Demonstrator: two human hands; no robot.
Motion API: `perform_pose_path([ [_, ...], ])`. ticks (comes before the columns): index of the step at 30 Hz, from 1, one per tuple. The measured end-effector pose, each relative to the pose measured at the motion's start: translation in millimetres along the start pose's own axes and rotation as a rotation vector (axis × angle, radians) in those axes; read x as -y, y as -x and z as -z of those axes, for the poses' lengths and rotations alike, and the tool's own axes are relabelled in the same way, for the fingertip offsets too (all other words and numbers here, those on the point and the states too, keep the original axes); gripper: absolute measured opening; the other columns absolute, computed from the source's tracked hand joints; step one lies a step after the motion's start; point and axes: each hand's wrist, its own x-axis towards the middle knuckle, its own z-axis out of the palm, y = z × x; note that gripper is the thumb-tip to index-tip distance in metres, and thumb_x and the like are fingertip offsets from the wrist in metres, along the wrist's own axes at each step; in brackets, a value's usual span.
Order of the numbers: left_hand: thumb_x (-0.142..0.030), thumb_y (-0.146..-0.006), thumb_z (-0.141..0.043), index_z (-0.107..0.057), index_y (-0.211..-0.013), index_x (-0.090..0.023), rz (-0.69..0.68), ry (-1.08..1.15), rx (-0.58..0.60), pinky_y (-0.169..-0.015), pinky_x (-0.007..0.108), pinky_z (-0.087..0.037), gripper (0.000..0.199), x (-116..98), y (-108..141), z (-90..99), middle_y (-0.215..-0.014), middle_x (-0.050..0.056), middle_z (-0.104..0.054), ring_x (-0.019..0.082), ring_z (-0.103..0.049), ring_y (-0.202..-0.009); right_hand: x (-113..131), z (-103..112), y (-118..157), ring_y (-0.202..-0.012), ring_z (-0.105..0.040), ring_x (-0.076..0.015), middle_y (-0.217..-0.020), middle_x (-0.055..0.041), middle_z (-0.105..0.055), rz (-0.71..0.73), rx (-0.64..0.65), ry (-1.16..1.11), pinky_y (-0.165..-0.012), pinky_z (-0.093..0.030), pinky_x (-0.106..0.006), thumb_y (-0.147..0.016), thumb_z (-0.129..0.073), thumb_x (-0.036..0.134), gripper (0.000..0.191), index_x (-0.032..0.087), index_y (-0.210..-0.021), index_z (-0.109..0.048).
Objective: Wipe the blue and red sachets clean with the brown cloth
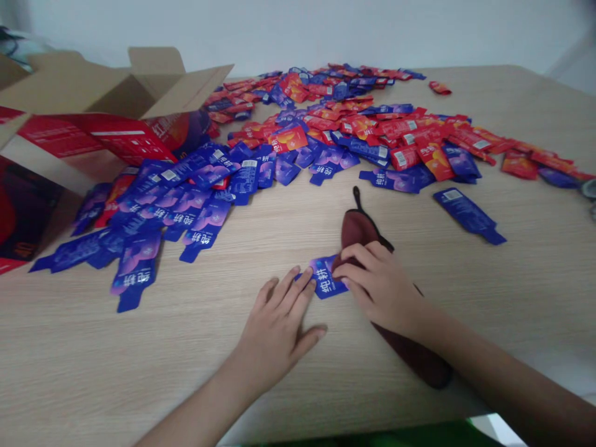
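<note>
A blue and purple sachet (325, 278) lies flat on the table between my hands, its printed side up. My left hand (274, 329) is open, its fingers stretched out and their tips resting on the sachet's left end. With bent fingers, my right hand (386, 288) grips a dark red cloth piece (357, 228) with black edging and a black loop, pressed against the sachet's right part. The cloth's lower portion runs under my right wrist towards the table's near edge. My right palm hides part of it.
Many blue sachets (177, 198) are heaped at the left, and red and blue ones (372, 127) spread across the back. One blue sachet (468, 214) lies apart at the right. Open red cardboard boxes (135, 133) stand at the left on the wooden table (186, 360).
</note>
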Motion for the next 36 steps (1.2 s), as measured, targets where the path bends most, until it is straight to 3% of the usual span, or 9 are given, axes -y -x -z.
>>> perform_pose_path([
  [3, -0.055, -0.096, -0.044, -0.031, -0.148, -0.017, -0.008, -0.001, 0.007, -0.112, 0.048, -0.024, 0.066, 1, 2, 0.8, -0.157, 0.007, -0.033, 0.027, -0.024, -0.145, 5, -6, 1, -0.094, -0.047, -0.0251, -0.109, -0.0073, -0.061, 0.031, 0.045, -0.016, -0.083, -0.042, -0.044, -0.086, -0.050, 0.008, 0.025, 0.021, -0.097, -0.068],
  [11, -0.055, -0.094, -0.048, -0.032, -0.148, -0.016, -0.016, -0.001, -0.010, -0.111, 0.048, -0.025, 0.069, 2, 1, -0.8, -0.156, 0.006, -0.034, 0.027, -0.026, -0.144, -49, 22, 28, -0.088, -0.049, -0.0241, -0.098, -0.0078, -0.062, -0.187, -0.015, 0.083, -0.080, -0.044, -0.042, -0.088, -0.052, 0.015, 0.017, 0.020, -0.090, -0.067],
  [15, -0.053, -0.093, -0.050, -0.028, -0.150, -0.016, -0.004, 0.000, -0.013, -0.111, 0.048, -0.025, 0.072, 0, 0, 0.2, -0.157, 0.006, -0.032, 0.028, -0.027, -0.143, -20, 20, 8, -0.094, -0.052, -0.0240, -0.104, -0.0081, -0.062, -0.115, -0.109, 0.019, -0.084, -0.044, -0.042, -0.090, -0.052, 0.017, 0.018, 0.020, -0.099, -0.067],
  [18, -0.054, -0.093, -0.050, -0.028, -0.150, -0.016, -0.005, -0.005, -0.015, -0.111, 0.047, -0.024, 0.072, -1, 0, 0.4, -0.158, 0.007, -0.031, 0.028, -0.027, -0.143, 9, 3, -4, -0.096, -0.052, -0.0240, -0.109, -0.0063, -0.063, 0.062, 0.002, -0.034, -0.084, -0.043, -0.043, -0.092, -0.050, 0.016, 0.021, 0.023, -0.102, -0.067],
  [20, -0.054, -0.093, -0.050, -0.029, -0.149, -0.015, -0.008, -0.003, -0.011, -0.111, 0.047, -0.024, 0.072, -1, 1, 0.1, -0.157, 0.008, -0.031, 0.028, -0.027, -0.143, 15, -4, -3, -0.096, -0.051, -0.0248, -0.111, -0.0053, -0.063, 0.089, 0.076, -0.029, -0.083, -0.042, -0.044, -0.092, -0.050, 0.016, 0.022, 0.024, -0.101, -0.068],
  [25, -0.051, -0.094, -0.050, -0.034, -0.146, -0.018, -0.005, 0.059, -0.020, -0.108, 0.049, -0.027, 0.064, 0, -4, 4.2, -0.153, 0.008, -0.039, 0.030, -0.031, -0.139, -27, 6, 19, -0.099, -0.050, -0.0245, -0.113, -0.0068, -0.061, -0.071, 0.042, -0.066, -0.087, -0.043, -0.044, -0.093, -0.048, 0.017, 0.021, 0.023, -0.100, -0.067],
  [29, -0.051, -0.095, -0.049, -0.053, -0.125, -0.018, 0.041, 0.117, -0.019, -0.093, 0.046, -0.040, 0.045, 7, -26, 14.2, -0.127, 0.009, -0.059, 0.030, -0.050, -0.115, -57, 20, 24, -0.098, -0.052, -0.0237, -0.109, -0.0061, -0.061, -0.095, 0.023, -0.115, -0.086, -0.045, -0.043, -0.092, -0.050, 0.017, 0.019, 0.024, -0.098, -0.067],
  [32, -0.064, -0.088, -0.052, -0.053, -0.121, -0.016, 0.042, 0.047, -0.027, -0.084, 0.044, -0.044, 0.058, 12, -47, 19.1, -0.115, 0.010, -0.062, 0.030, -0.054, -0.103, -58, 18, 19, -0.098, -0.053, -0.0239, -0.106, -0.0060, -0.061, -0.104, -0.070, -0.137, -0.087, -0.045, -0.044, -0.091, -0.052, 0.018, 0.018, 0.025, -0.098, -0.067],
  [36, -0.067, -0.086, -0.051, -0.052, -0.125, -0.015, -0.054, -0.037, -0.023, -0.085, 0.042, -0.046, 0.065, 14, -64, 19.7, -0.119, 0.011, -0.060, 0.030, -0.054, -0.105, -53, 13, 17, -0.098, -0.054, -0.0243, -0.104, -0.0063, -0.061, -0.132, -0.140, -0.165, -0.088, -0.045, -0.046, -0.091, -0.052, 0.018, 0.018, 0.025, -0.098, -0.067],
])
